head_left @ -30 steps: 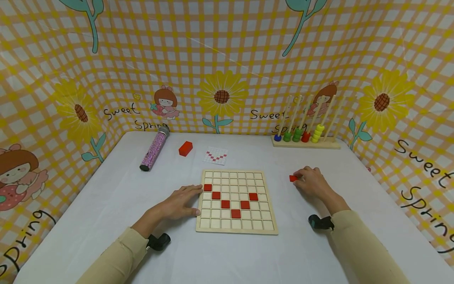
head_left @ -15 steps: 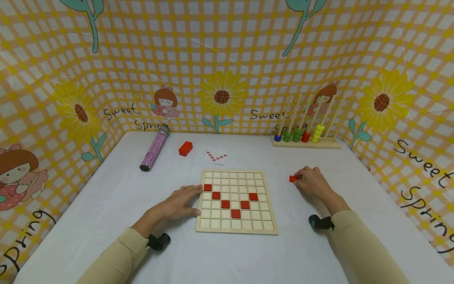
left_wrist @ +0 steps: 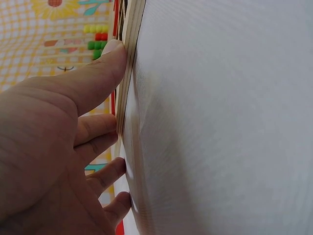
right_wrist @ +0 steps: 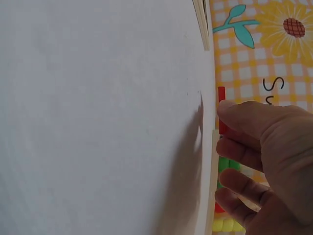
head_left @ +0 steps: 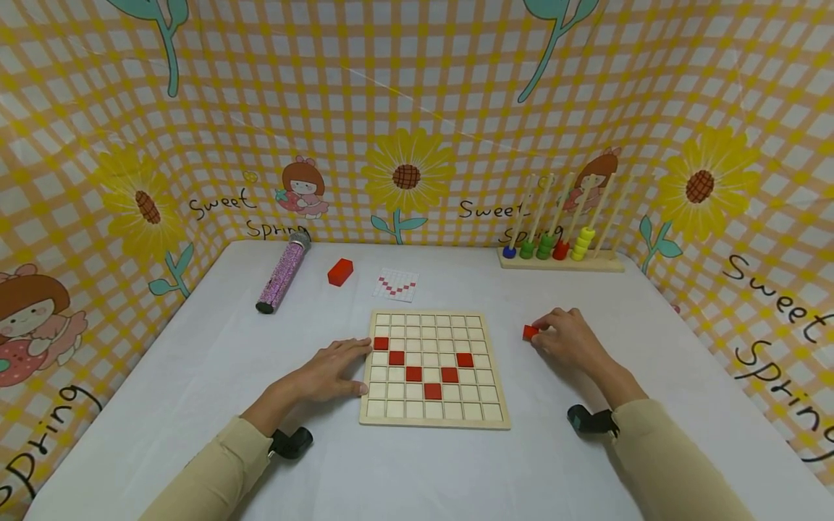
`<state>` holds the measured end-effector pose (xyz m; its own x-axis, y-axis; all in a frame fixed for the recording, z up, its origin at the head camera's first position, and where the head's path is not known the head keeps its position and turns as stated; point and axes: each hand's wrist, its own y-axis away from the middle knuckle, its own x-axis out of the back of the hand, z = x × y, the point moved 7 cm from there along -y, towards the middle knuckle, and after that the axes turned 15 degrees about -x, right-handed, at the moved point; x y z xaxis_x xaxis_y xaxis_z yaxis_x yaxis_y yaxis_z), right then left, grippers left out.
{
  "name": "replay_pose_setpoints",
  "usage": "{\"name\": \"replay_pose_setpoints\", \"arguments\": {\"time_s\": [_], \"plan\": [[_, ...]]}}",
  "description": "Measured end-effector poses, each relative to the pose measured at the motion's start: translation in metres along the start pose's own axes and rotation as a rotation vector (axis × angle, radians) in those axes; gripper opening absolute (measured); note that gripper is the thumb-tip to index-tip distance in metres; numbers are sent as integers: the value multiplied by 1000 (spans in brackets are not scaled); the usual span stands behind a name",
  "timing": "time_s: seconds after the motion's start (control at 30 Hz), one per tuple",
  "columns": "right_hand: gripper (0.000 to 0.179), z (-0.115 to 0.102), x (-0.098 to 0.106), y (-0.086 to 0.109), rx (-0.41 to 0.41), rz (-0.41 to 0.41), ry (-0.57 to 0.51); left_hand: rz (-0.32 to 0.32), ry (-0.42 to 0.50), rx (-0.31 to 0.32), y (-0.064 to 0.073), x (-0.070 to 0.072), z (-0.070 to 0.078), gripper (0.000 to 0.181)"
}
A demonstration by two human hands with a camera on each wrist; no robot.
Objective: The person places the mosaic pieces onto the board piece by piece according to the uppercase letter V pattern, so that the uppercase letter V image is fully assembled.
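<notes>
A square wooden grid board (head_left: 435, 425) lies mid-table, its cells pale except for several red ones that form a slanting V. My left hand (head_left: 334, 373) rests against the board's left edge, fingers extended; in the left wrist view the thumb (left_wrist: 105, 73) touches the wooden rim. To the right of the board, my right hand (head_left: 573, 340) pinches a small flat red tile (head_left: 531, 333) between thumb and fingertips. The right wrist view shows that tile (right_wrist: 221, 93) edge-on, raised off the white cloth, partly hidden by the thumb.
Behind the board lie a pattern card (head_left: 397, 285) with a red V and a red block (head_left: 340, 272). A glittery pink microphone (head_left: 281, 278) lies at the back left. A bead stand (head_left: 562, 262) with upright rods stands at the back right, near the patterned cloth wall.
My right hand has shifted slightly left toward the board with the red tile, which shows more of its face. The left hand and the board stay in place.
</notes>
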<state>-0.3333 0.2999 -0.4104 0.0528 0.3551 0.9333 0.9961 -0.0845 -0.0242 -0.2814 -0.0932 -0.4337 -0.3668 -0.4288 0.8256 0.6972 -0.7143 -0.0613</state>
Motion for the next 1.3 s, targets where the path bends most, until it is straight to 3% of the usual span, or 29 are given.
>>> {"name": "replay_pose_setpoints", "arguments": {"time_s": [0.87,1.3], "plan": [[21,-63,-14,34,237,79,-39,-3,-11,9,0,1,0,71],[22,-84,-25,29,255,54,-6,-3,-6,-18,0,0,-1,71]]}}
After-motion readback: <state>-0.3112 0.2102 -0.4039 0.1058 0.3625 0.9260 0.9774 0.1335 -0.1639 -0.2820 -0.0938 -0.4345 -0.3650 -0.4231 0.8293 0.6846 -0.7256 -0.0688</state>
